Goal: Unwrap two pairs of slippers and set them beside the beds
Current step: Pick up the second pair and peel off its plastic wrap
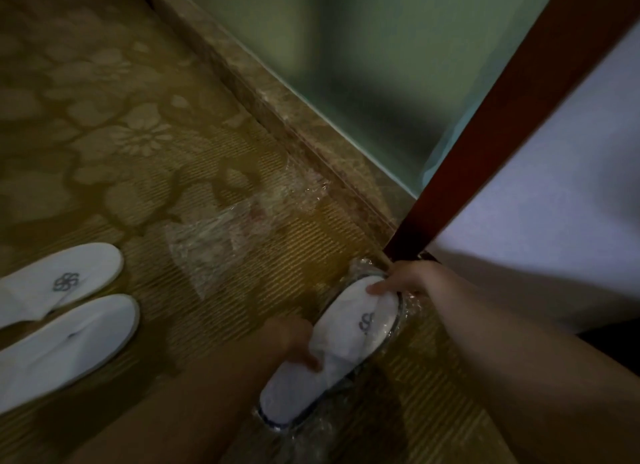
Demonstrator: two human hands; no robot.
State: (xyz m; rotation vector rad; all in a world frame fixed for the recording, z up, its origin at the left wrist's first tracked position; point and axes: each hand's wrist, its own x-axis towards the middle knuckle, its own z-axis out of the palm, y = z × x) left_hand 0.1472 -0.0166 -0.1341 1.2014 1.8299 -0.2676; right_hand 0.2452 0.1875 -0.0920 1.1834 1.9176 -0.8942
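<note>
A white slipper pair [339, 346] with a grey logo lies stacked on the carpet, still partly inside crinkled clear plastic wrap [403, 325]. My left hand [298, 342] grips the pair at its middle from the left side. My right hand [401, 278] pinches the toe end and the wrap there. An unwrapped pair rests side by side at the left: one slipper [65, 280] with a logo, the other slipper [69, 349] nearer to me. An empty clear wrapper [221, 238] lies flat on the carpet between the two pairs.
The patterned yellow-brown carpet [104, 134] covers the floor. A marble skirting strip [277, 110] and a greenish glass wall run diagonally behind. A dark red wooden bed frame [502, 124] with white bedding [554, 186] fills the right side.
</note>
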